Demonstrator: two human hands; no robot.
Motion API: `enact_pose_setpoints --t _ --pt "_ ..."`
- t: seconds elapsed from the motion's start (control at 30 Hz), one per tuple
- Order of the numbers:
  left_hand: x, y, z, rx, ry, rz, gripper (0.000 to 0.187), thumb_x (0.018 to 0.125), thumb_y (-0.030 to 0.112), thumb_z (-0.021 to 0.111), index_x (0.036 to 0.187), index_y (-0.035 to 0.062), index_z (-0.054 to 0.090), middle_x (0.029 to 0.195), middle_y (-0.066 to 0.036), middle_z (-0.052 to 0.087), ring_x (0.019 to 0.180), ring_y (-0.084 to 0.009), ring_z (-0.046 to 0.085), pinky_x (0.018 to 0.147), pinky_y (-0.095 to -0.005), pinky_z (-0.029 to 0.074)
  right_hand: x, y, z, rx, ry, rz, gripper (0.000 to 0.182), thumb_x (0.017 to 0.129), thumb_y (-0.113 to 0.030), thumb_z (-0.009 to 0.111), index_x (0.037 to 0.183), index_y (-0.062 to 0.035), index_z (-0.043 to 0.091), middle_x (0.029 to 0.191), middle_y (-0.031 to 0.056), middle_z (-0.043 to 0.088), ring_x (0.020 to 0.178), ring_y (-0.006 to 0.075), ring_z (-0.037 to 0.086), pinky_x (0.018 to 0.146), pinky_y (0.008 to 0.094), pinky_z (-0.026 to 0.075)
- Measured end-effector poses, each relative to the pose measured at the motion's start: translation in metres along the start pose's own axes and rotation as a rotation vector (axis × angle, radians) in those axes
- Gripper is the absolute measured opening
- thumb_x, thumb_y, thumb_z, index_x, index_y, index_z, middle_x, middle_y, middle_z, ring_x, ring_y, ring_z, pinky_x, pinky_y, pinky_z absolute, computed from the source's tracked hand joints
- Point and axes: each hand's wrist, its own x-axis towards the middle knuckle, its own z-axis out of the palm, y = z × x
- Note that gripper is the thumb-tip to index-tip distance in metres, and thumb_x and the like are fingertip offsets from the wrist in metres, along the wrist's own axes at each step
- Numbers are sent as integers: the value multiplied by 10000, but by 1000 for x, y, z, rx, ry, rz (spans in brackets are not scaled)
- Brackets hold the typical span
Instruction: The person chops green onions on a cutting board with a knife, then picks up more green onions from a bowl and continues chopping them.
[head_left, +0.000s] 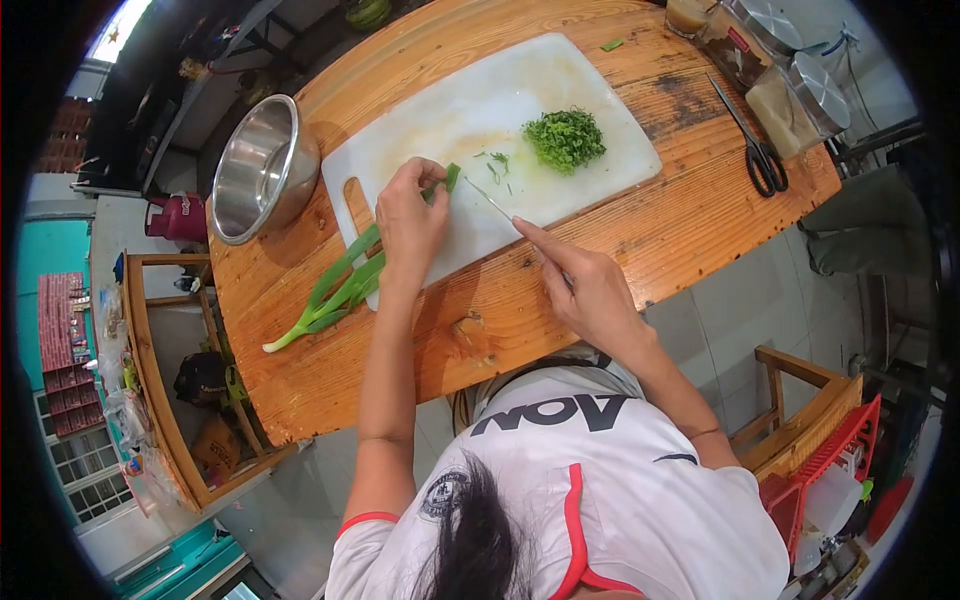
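Observation:
My left hand (412, 215) is closed around the green leaves of a spring onion (345, 290), holding them on the white cutting board (480, 100). The white root end of the onion lies off the board on the wooden table. A knife (487, 196) is gripped in my right hand (590, 290), its blade pointing toward the cut leaf ends, with my index finger stretched along it. Several thin green slices (495, 168) lie near the blade. Farther right on the board sits a pile of chopped greens (565, 140).
A metal bowl (262, 170) stands left of the board on the wooden table (480, 325). Black-handled scissors (765, 168) lie at the right, beside several lidded containers (782, 110). A small green scrap (611, 45) lies beyond the board.

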Motion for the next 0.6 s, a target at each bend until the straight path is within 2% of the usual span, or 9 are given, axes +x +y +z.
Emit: enact_pose_setpoints --t 0.13,0.23,0.33,0.43,0.6 --pt "-3 4 2 8 6 42 162 831 17 674 970 21 755 940 -117 752 848 -234 723 803 -336 550 1 0 3 4 18 -28 473 946 -57 584 1411 -150 591 748 226 656 666 403 653 633 479 524" --pt "-6 15 0 18 -1 31 175 834 37 704 998 26 765 939 -108 759 833 -238 731 799 -338 555 1 -1 -1 8 18 3 469 945 -58 585 1406 -143 597 747 222 657 662 394 656 626 473 522" --pt "-5 12 3 13 -11 70 135 834 37 730 965 22 762 945 -104 763 819 -205 731 787 -320 556 0 -2 -4 -15 9 36 469 944 -54 583 1405 -135 598 743 220 655 653 383 656 622 464 521" --pt "-4 17 -2 -131 -96 -100 90 831 28 749 920 22 762 920 -88 763 812 -169 720 771 -298 553 1 -2 -4 -25 21 28 473 940 -48 581 1406 -130 598 743 220 653 646 378 653 624 458 520" --pt "0 15 -9 -162 -146 -81 81 821 17 755 901 21 763 915 -75 754 773 -158 695 764 -283 548 0 -4 -4 -23 26 23 474 936 -49 577 1404 -125 600 762 219 661 660 378 656 637 462 522"
